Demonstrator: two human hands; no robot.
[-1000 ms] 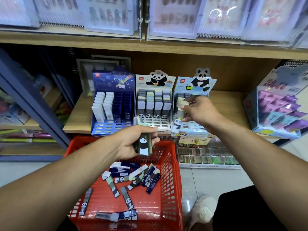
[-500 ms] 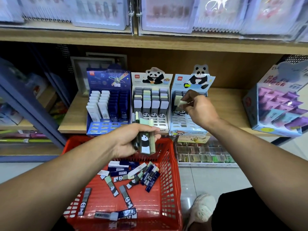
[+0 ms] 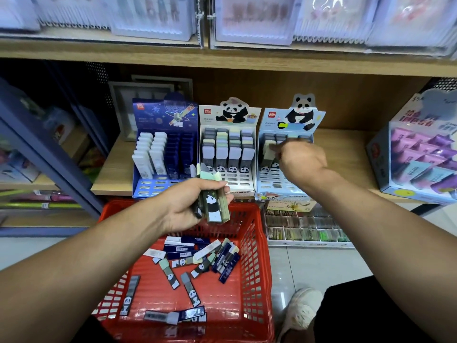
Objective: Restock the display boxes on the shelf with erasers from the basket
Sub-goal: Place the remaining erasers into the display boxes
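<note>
Three display boxes stand on the wooden shelf: a dark blue one, a white panda one and a light blue panda one. My left hand grips a bunch of panda erasers above the red basket. Several loose erasers lie in the basket. My right hand is over the light blue box and pinches a pale eraser standing in a back-left slot.
A big box of purple and teal packs sits on the shelf at right. A low tray of small items stands on the floor under the shelf. Notebooks fill the upper shelf. My shoe is beside the basket.
My right hand has moved the pale eraser back and down into a back slot of the light blue box. My left hand has kept its bunch of erasers over the basket.
</note>
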